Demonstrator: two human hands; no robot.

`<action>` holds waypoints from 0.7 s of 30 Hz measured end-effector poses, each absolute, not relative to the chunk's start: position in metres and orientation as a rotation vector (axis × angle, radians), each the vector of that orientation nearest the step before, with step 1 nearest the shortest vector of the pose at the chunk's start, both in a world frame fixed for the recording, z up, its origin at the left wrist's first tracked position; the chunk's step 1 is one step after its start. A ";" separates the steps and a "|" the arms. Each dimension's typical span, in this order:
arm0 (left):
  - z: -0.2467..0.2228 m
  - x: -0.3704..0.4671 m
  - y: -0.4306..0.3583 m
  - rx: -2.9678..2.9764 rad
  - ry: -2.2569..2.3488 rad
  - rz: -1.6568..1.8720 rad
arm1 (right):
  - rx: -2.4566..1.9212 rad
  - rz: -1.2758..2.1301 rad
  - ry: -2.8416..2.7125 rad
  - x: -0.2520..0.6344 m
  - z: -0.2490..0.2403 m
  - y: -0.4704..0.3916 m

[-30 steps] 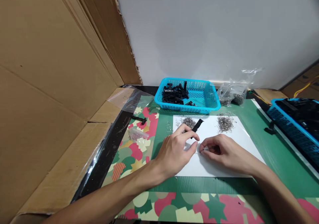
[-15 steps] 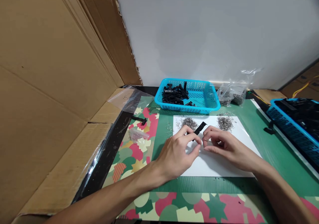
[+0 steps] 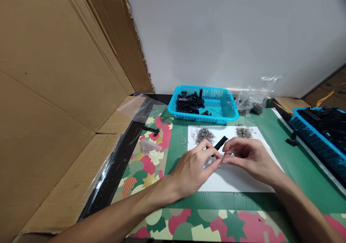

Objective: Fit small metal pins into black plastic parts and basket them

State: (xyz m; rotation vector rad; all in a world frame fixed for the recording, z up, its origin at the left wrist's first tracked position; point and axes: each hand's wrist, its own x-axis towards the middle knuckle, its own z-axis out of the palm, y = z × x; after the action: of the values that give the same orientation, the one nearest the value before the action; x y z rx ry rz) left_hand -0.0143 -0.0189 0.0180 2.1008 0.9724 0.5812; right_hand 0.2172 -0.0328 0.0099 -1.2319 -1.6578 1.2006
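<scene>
My left hand is closed around a narrow black plastic part, whose far end sticks out beyond the fingers and tilts up to the right. Just right of it, my right hand is pinched, with a thin metal piece showing between its fingers. The fingertips of both hands meet, or nearly so, over the white sheet. Behind the left hand lies a heap of tiny metal pieces; a second metal heap is behind the right hand.
A blue basket with black parts stands at the back. Another blue basket, piled with black parts, is at the right. Clear bags sit near the wall. One black part and a small plastic bag lie at left.
Both hands have shifted slightly, and the black part has moved a little right and down with the left hand. The fingertips have come closer together.
</scene>
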 end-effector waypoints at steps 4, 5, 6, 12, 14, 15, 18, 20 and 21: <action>0.018 -0.014 -0.018 2.069 0.985 0.629 | -1.255 1.159 -1.716 0.217 0.012 -0.032; 0.018 -0.014 -0.018 2.052 0.991 0.650 | -1.262 1.145 -1.746 0.216 0.013 -0.032; 0.018 -0.014 -0.018 2.034 0.995 0.664 | -1.263 1.131 -1.772 0.216 0.014 -0.032; 0.019 -0.014 -0.018 1.981 1.000 0.660 | -1.257 1.084 -1.819 0.213 0.018 -0.034; 0.019 -0.014 -0.018 1.992 0.996 0.652 | -1.249 1.091 -1.814 0.212 0.018 -0.034; 0.019 -0.014 -0.017 1.997 0.985 0.653 | -1.244 1.089 -1.801 0.212 0.018 -0.034; 0.019 -0.014 -0.017 2.003 0.940 0.657 | -1.270 1.020 -1.683 0.217 0.015 -0.033; 0.018 -0.014 -0.017 1.986 0.971 0.641 | -1.323 0.934 -1.563 0.222 0.012 -0.032; 0.017 -0.014 -0.018 1.976 1.009 0.627 | -1.353 0.897 -1.514 0.225 0.011 -0.031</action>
State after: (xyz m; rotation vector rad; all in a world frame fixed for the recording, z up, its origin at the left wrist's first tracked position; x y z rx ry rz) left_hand -0.0141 -0.0176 0.0172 1.9762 1.0093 0.6269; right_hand 0.2247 -0.0314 0.0107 -1.3529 -1.5141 0.8966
